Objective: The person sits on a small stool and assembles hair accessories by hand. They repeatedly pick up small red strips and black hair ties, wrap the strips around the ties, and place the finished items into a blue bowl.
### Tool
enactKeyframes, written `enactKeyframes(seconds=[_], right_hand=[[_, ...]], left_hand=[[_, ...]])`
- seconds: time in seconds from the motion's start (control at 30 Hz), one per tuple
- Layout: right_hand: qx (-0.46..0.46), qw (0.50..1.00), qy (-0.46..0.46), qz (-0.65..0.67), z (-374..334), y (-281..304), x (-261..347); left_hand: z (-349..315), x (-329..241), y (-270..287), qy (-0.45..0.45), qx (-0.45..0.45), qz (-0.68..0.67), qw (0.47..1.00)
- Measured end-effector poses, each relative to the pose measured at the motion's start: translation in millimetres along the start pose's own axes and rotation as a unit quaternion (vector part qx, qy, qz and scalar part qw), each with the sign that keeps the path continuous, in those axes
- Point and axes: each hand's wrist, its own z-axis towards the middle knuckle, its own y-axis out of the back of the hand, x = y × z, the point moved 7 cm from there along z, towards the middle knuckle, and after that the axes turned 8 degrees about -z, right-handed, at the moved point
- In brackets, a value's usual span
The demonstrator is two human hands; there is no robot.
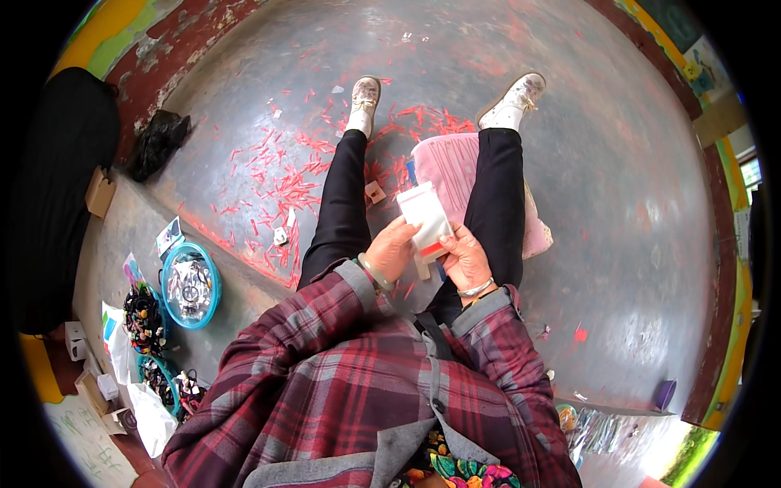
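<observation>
Between my hands, above my lap, is a small whitish plastic packet (pixel 424 215) with a red strip across its near end. My left hand (pixel 390 252) pinches its left edge between thumb and fingers. On the opposite side, near the red strip, my right hand (pixel 466 262) is closed on the packet too. Whatever the packet contains is too indistinct to make out. Below it, between my outstretched legs, a pink ribbed pad (pixel 446 167) lies on the floor.
Red strips (pixel 285 175) litter the grey floor. To my left, a turquoise basket (pixel 216 297) holds small packets, near more baskets of dark items (pixel 143 321) and a white bag (pixel 152 416). A black bag (pixel 159 145) rests by the wall. Packets (pixel 606 431) lie behind right.
</observation>
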Motion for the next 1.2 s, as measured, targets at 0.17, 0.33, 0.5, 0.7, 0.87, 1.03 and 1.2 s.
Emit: enactKeyframes(seconds=[0.17,0.33,0.5,0.7,0.87,1.03,1.2], right_hand=[[0.019,0.993,-0.055,-0.104,-8,-15,-13],[-0.101,0.958,0.076,-0.256,-7,1,9],[-0.114,0.907,0.174,-0.367,-6,-3,17],[-0.108,0.908,0.134,-0.382,-11,-4,12],[-0.12,0.916,0.143,-0.355,-14,-4,13],[-0.143,0.894,0.17,-0.389,-18,-7,18],[-0.167,0.721,0.317,-0.593,-31,-32,37]], left_hand=[[3,4,12,0.02,-0.048,-0.01,0.999],[-7,-7,24,0.078,-0.085,0.083,0.99],[-25,2,27,0.148,-0.053,0.15,0.976],[-25,17,35,0.153,-0.048,0.214,0.964],[-25,18,34,0.15,-0.058,0.224,0.961],[-27,18,32,0.15,-0.075,0.231,0.958],[-29,17,32,0.161,-0.084,0.211,0.96]])
